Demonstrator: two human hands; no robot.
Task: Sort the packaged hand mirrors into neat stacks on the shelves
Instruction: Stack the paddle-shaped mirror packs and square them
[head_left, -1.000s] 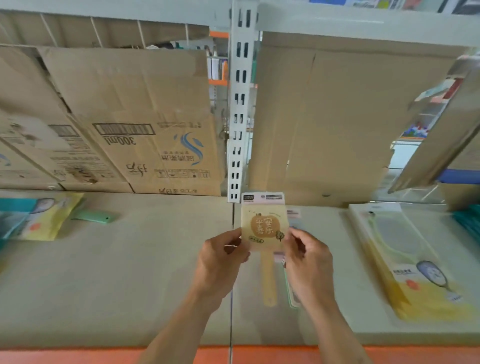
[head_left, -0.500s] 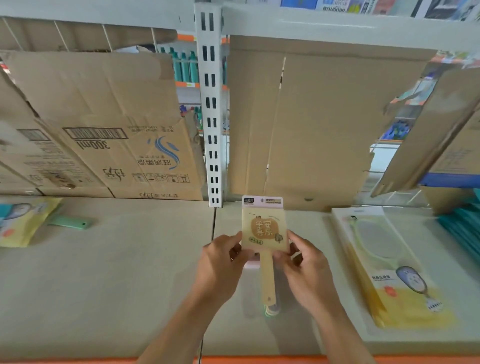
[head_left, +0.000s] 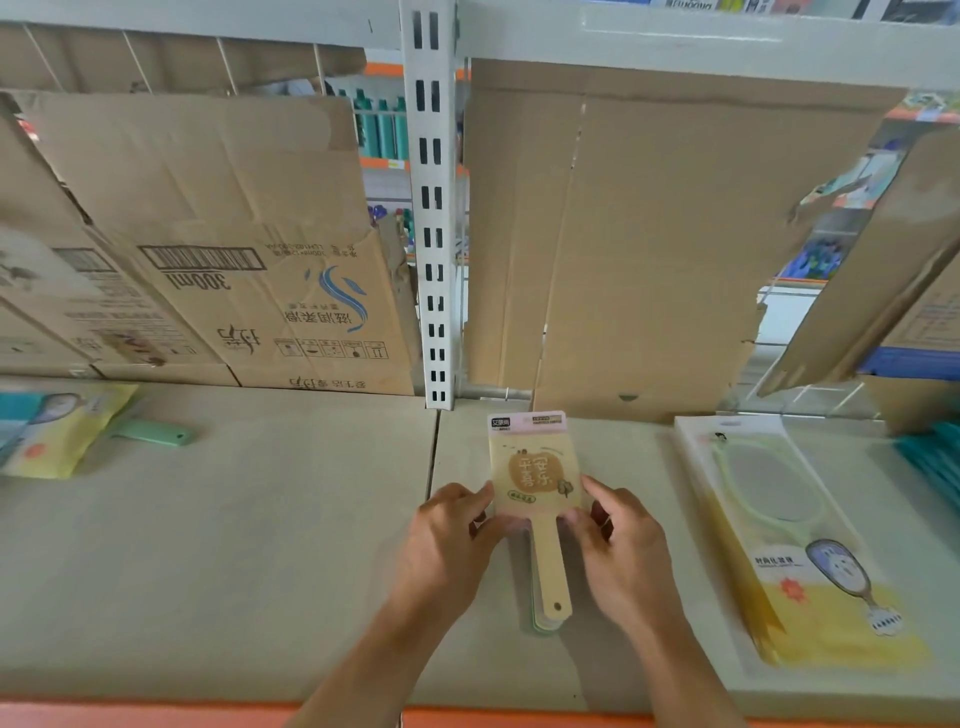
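From the head view, your left hand (head_left: 447, 540) and right hand (head_left: 623, 551) sit close together, one on each side of the yellow mirror pack (head_left: 532, 467). Each hand pinches a lower corner of its card with curled fingertips, and the wooden-coloured handle (head_left: 550, 571) runs back toward you between your wrists. The pack lies on the shelf (head_left: 260, 545), just right of the seam and in front of the white upright post (head_left: 434, 208). It tops a small pile: green and pink edges (head_left: 540, 626) peek out under the handle tip, so the packs below look slightly out of line.

To do this step well, squeeze inward evenly from both sides so the cards square up, then tap the handle ends level with a fingertip. Press lightly, because the film probably slides on the pack below, and a hard push from one hand would likely fan the pile again. Align the top edge parallel to the shelf back.

To the right of your right hand lies the large mirror stack (head_left: 795, 545), near but apart, so leave that gap. Well away from your left hand lie the yellow packs (head_left: 67, 431), likely the next ones to tidy.
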